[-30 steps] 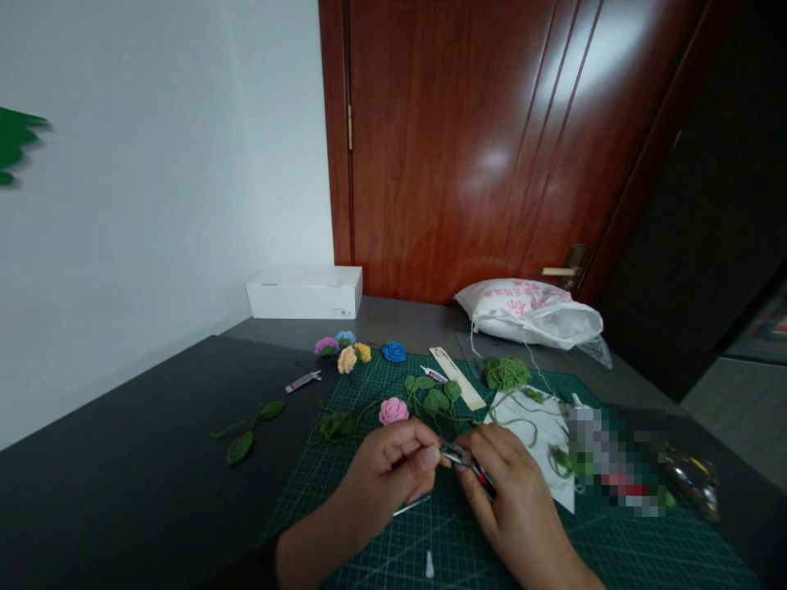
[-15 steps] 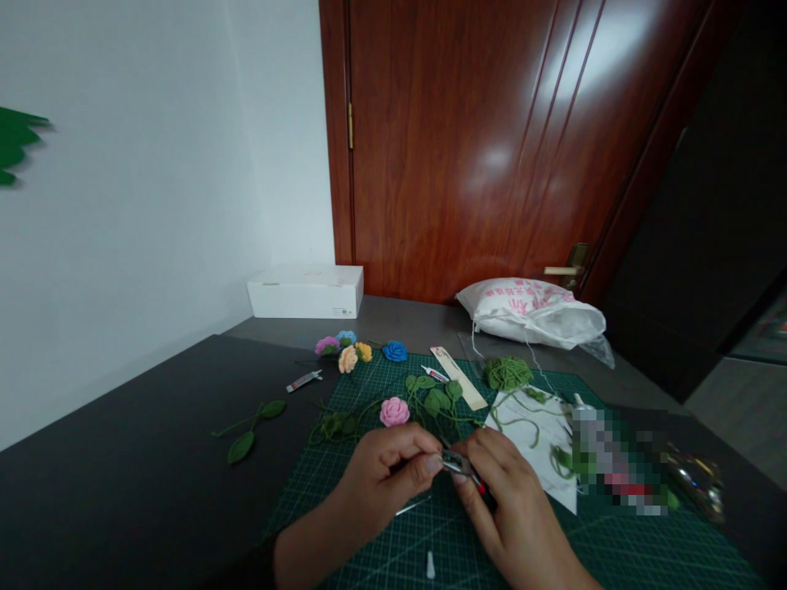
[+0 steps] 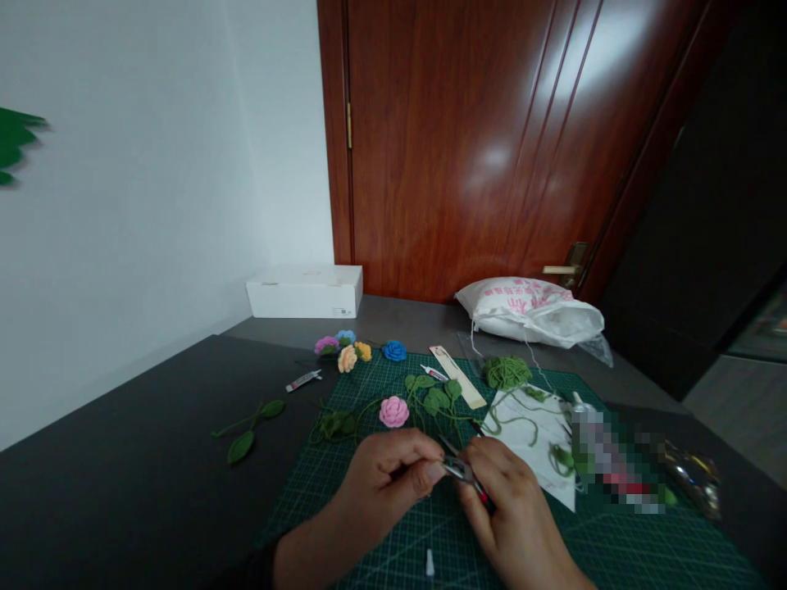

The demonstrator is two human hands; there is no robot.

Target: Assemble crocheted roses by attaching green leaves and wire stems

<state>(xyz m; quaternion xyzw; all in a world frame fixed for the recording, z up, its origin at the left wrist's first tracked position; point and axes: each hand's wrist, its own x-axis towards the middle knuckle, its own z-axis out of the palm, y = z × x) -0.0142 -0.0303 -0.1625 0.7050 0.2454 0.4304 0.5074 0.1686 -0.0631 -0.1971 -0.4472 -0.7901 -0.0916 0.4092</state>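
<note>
My right hand [image 3: 513,500] is closed around a pair of pliers [image 3: 460,470] with dark and red handles. The metal jaws stand slightly apart and point left, towards the fingertips of my left hand [image 3: 393,475]. Thumb and forefinger of that left hand are pinched together at the jaws; what lies between them is too small to make out. Just beyond my hands a pink crocheted rose [image 3: 394,412] lies on the green cutting mat [image 3: 393,537], with green crocheted leaves [image 3: 437,400] beside it. A small white cap [image 3: 429,563] lies nearer to me.
Several crocheted flowers [image 3: 347,358] and a glue tube [image 3: 303,380] lie at the back left. A leaf sprig [image 3: 242,447] is on the dark table. To the right are green yarn [image 3: 507,372], white paper [image 3: 527,438] and a white bag [image 3: 529,307]. A white box [image 3: 306,292] stands behind.
The pliers' jaws have parted and turned a little beside my left fingertips. Both hands stay in nearly the same place. A thin metal rod seen under them earlier is now mostly hidden.
</note>
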